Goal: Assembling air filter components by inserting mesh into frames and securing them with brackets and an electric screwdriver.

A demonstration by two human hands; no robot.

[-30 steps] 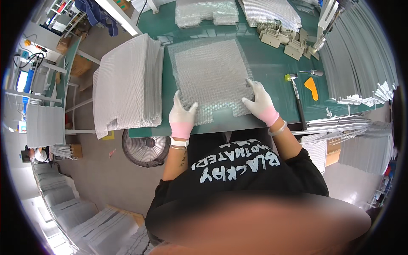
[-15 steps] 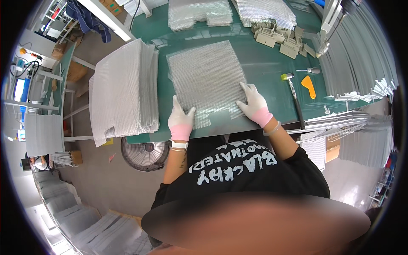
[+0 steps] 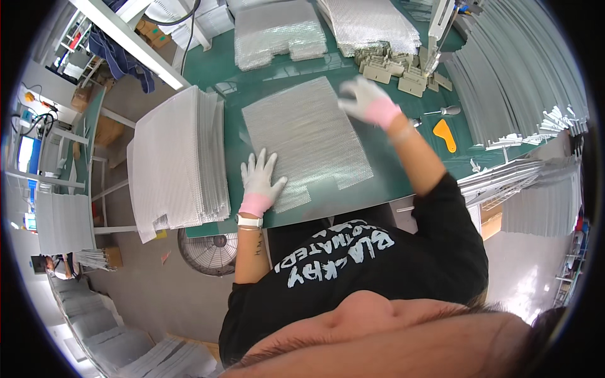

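A translucent, finely textured sheet (image 3: 302, 138) with a notch in its near edge lies flat on the green table. My left hand (image 3: 258, 186), in a white glove with a pink cuff, rests open with fingers spread at the sheet's near left edge. My right hand (image 3: 367, 102), gloved alike and smeared by motion, is raised around the sheet's far right edge. Its fingers look apart and nothing shows in them. Beyond it is a pile of beige plastic parts (image 3: 394, 69). My right forearm hides most of a hammer.
At the left stands a tall stack of similar sheets (image 3: 176, 157). Clear-wrapped stacks (image 3: 277, 34) lie at the back. On the right are a screwdriver (image 3: 449, 110), an orange scraper (image 3: 445, 135) and rows of grey sheets (image 3: 517, 75). A fan (image 3: 217, 252) stands below the table's edge.
My right hand has left the sheet's near right side and swung up toward its far right. My left hand has spread its fingers at the near left edge. The view has shifted slightly.
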